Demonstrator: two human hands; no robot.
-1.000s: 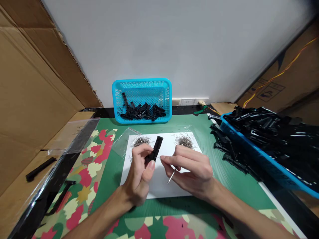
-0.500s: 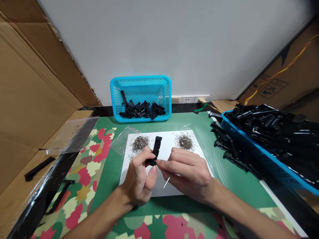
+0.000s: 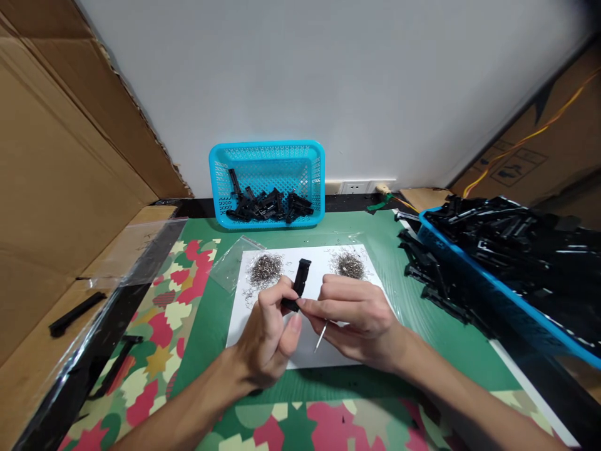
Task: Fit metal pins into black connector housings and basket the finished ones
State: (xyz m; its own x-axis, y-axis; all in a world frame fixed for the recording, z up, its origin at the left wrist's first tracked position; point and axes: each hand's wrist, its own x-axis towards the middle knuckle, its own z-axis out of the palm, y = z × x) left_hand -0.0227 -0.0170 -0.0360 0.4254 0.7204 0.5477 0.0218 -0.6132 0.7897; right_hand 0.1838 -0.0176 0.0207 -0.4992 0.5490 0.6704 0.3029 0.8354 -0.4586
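My left hand (image 3: 272,332) grips a small black plastic part (image 3: 303,275) whose long arm points up and away from me. My right hand (image 3: 359,316) is closed, its thumb and index fingertips against the lower end of that part. A thin metal tool (image 3: 320,337) sticks out below the right fingers. Whether the right fingertips also pinch something tiny is too small to tell. Beneath both hands lies a white sheet (image 3: 248,319), with one pile of tiny metal pieces (image 3: 266,269) at its upper left and another pile (image 3: 350,266) at its upper right.
A blue basket (image 3: 267,148) with several black parts stands against the wall. At the right, a larger blue basket (image 3: 493,282) is heaped with black parts, more lying beside it. Clear plastic bags (image 3: 230,263) and two loose black parts (image 3: 77,313) are at the left.
The black part has shifted slightly right and tilted more to the right, both hands staying on it. The metal tool's tip has moved a little right and up.
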